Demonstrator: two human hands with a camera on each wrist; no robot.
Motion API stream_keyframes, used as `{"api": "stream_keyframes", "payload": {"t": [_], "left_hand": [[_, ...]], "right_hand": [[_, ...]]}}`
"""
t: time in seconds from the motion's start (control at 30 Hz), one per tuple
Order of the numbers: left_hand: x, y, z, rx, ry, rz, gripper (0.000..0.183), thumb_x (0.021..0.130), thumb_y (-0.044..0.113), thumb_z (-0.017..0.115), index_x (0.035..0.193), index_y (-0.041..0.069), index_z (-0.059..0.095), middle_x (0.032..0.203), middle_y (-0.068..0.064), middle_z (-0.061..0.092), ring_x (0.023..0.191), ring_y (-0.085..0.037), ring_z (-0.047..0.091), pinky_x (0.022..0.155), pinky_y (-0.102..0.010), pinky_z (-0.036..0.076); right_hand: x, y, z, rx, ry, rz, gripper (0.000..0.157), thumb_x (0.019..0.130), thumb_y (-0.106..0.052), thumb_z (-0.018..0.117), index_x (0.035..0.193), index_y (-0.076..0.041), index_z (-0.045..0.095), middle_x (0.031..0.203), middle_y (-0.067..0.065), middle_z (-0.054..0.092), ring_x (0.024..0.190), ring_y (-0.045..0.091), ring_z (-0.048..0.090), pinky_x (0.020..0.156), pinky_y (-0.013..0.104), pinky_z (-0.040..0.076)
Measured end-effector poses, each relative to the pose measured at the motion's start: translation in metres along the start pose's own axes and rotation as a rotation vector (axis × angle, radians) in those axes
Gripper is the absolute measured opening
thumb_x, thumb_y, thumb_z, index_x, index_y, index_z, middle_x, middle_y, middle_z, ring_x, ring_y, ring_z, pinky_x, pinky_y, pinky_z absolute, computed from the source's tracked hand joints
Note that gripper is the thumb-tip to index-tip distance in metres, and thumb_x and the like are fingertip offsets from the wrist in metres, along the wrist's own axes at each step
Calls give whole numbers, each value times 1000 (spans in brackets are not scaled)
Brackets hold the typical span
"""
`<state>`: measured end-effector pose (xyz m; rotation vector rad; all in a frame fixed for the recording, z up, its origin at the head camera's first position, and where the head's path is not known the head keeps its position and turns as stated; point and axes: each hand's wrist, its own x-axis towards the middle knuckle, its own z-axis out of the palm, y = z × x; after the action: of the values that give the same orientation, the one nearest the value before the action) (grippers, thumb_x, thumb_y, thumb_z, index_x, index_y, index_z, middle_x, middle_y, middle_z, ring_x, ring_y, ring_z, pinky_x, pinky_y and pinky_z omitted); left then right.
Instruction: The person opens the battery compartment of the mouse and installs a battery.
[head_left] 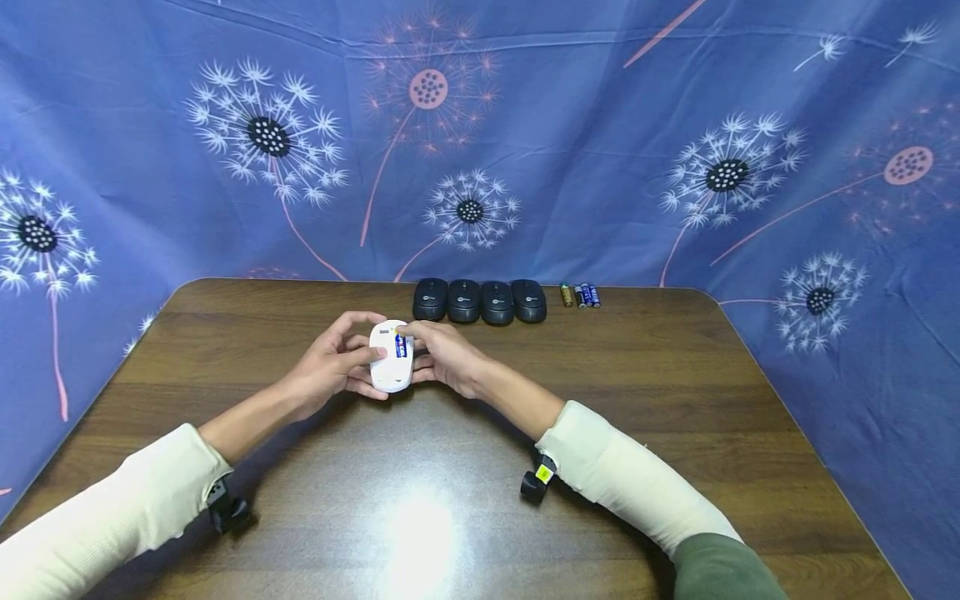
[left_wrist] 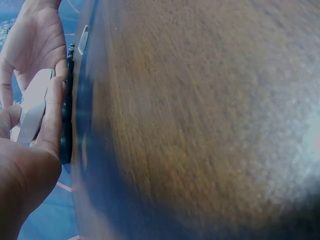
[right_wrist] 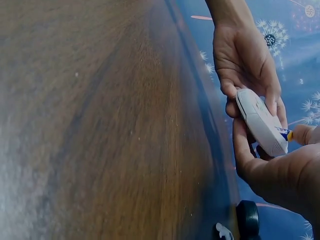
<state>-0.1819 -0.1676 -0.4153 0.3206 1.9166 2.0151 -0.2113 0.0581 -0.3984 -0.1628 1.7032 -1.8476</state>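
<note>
A white computer mouse (head_left: 390,375) is held underside up over the table, with a blue battery (head_left: 401,345) at its battery slot. My left hand (head_left: 330,367) grips the mouse from the left, thumb across its underside. From the right, my right hand (head_left: 453,360) holds it with curled fingers along the side and beneath. In the right wrist view, the right thumb (right_wrist: 302,134) presses at the yellow end of the battery, which slants up out of the white shell. The left wrist view shows the mouse edge-on, with its slot hidden.
Several black mice (head_left: 462,301) stand in a row at the table's back edge. Right of them lie several batteries, one gold battery (head_left: 566,295) and some blue batteries (head_left: 587,296). A small pale piece (left_wrist: 84,40) lies on the brown table (head_left: 637,383). A blue patterned cloth (head_left: 562,150) hangs behind.
</note>
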Motion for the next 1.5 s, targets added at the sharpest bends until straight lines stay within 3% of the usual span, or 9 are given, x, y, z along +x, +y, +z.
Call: {"api": "stream_keyframes", "payload": {"t": [0.23, 0.4, 0.6, 0.8, 0.97, 1.1, 1.3, 1.5], "left_hand": [[-2, -2, 0, 1, 1, 8, 58, 113, -4, 58, 164, 5, 33, 122, -12, 71, 82, -31, 82, 80, -54, 76], [-4, -3, -1, -14, -6, 7, 53, 114, -3, 57, 162, 9, 37, 124, -11, 71, 83, -30, 83, 81, -55, 76], [-4, -5, 0, -24, -24, 23, 54, 114, -4, 57, 163, 7, 35, 125, -10, 71, 84, -30, 83, 81, -57, 76], [-3, -5, 2, -25, -32, 24, 48, 113, -4, 57, 156, 15, 45, 123, -11, 70, 85, -30, 83, 79, -56, 76], [-4, -5, 3, -21, -21, 23, 51, 114, -4, 56, 160, 10, 39, 122, -11, 69, 83, -29, 82, 79, -55, 76], [-5, -6, 3, -8, -13, 15, 49, 114, -2, 57, 158, 12, 41, 123, -13, 69, 84, -28, 83, 79, -53, 76], [-6, -2, 2, 54, 19, -8, 57, 114, 2, 60, 164, 5, 33, 122, -13, 70, 82, -26, 82, 77, -50, 76], [-6, 3, 0, 121, 51, -33, 58, 114, 6, 62, 166, 9, 37, 124, -15, 70, 82, -25, 82, 75, -46, 76]], "right_hand": [[2, 1, 8, -7, 39, -35, 29, 113, -18, 51, 133, 0, 58, 102, 2, 65, 81, 13, 67, 72, 22, 64], [2, 1, 11, -66, 72, -52, 21, 114, -15, 53, 125, 2, 60, 96, 1, 64, 81, 10, 64, 69, 19, 61], [0, 3, 12, -119, 86, -80, 19, 112, -9, 53, 123, 4, 59, 98, 1, 63, 82, 11, 62, 69, 18, 59], [-3, 5, 13, -205, 121, -127, 13, 109, -5, 54, 113, 3, 63, 93, 0, 62, 79, 10, 61, 66, 17, 57], [-2, 6, 15, -245, 145, -163, 14, 107, -7, 55, 108, 3, 65, 89, -1, 63, 75, 9, 61, 63, 17, 58], [-1, 6, 14, -239, 148, -146, 17, 108, -8, 56, 111, 4, 67, 89, -1, 64, 75, 9, 63, 62, 16, 60], [-2, -1, 7, -189, 95, -53, 27, 115, -12, 59, 130, 9, 66, 93, 3, 68, 76, 12, 70, 68, 21, 69], [-8, -4, -3, -170, 65, -39, 40, 115, -16, 65, 147, 8, 60, 111, 13, 74, 78, 17, 75, 71, 28, 73]]}}
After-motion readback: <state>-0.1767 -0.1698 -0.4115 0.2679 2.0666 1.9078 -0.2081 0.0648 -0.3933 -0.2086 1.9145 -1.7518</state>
